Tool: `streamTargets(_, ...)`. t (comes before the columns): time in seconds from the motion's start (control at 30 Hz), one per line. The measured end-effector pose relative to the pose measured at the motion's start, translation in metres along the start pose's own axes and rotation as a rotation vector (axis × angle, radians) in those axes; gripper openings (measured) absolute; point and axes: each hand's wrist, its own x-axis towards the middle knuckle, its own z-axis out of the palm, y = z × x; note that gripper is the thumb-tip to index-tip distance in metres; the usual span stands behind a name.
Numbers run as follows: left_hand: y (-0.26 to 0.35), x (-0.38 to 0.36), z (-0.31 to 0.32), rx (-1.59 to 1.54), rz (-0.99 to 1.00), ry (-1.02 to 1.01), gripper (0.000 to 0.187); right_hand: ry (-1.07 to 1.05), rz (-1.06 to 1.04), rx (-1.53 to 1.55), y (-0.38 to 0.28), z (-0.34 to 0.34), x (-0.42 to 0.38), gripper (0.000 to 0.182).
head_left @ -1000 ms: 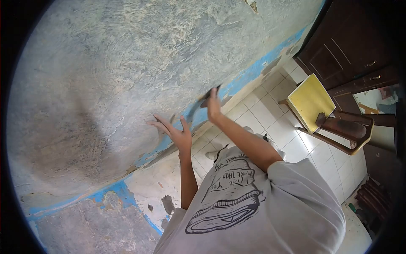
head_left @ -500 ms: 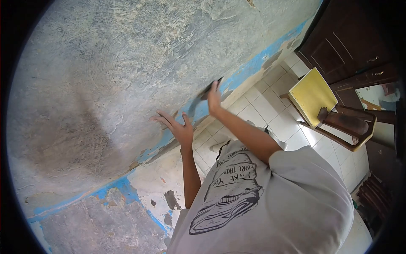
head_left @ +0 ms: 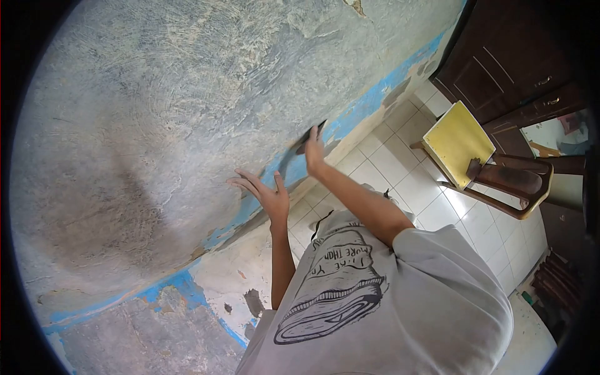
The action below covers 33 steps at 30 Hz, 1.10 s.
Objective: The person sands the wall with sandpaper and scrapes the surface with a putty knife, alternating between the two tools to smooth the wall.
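Note:
A grey, scratched wall (head_left: 206,94) with a strip of blue paint (head_left: 369,103) along its lower part fills the left and top. My right hand (head_left: 314,153) is closed round a thin dark flat tool (head_left: 317,130), whose edge lies against the wall near the blue strip. Most of the tool is hidden by the fingers. To its left, my left hand (head_left: 269,195) has its fingers spread with the tips at the wall, and nothing shows in it.
A wooden chair with a yellow seat (head_left: 459,144) stands on the white tiled floor (head_left: 400,165) at the right. Behind it are dark cabinets (head_left: 500,56). Patchy lower wall with peeled paint (head_left: 225,269) continues at the bottom left.
The view has shifted slightly. Both hands remain at nearly the same part of the wall, with the tool still in my right hand and my left fingers still spread.

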Motion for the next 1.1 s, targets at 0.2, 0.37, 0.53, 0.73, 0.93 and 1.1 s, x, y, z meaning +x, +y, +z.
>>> streamTargets(0.2, 0.002, -0.003, -0.010, 0.190, -0.063, 0.012, 0.092, 0.047, 0.063, 0.260, -0.011, 0.015, -0.002, 0.075)
streamTargets(0.37, -0.006, 0.004, -0.023, 0.128, 0.017, 0.196, 0.089, -0.145, 0.068, 0.376, 0.009, 0.009, -0.004, 0.073)
streamTargets(0.53, -0.012, 0.007, -0.023, 0.151, 0.022, 0.226, 0.089, -0.032, -0.004, 0.348, 0.018, 0.015, 0.011, 0.077)
streamTargets(0.73, -0.011, 0.008, -0.026, 0.129, 0.090, 0.157, 0.090, -0.079, 0.036, 0.417, -0.018, 0.027, -0.038, 0.068)
streamTargets(0.93, -0.011, 0.012, -0.020, 0.027, 0.199, 0.166, 0.089, -0.033, -0.018, 0.461, -0.021, 0.019, 0.004, 0.073)
streamTargets(1.1, -0.013, 0.014, -0.017, 0.062, 0.190, 0.180, 0.088, 0.006, -0.112, 0.326, -0.021, 0.046, -0.064, 0.072)
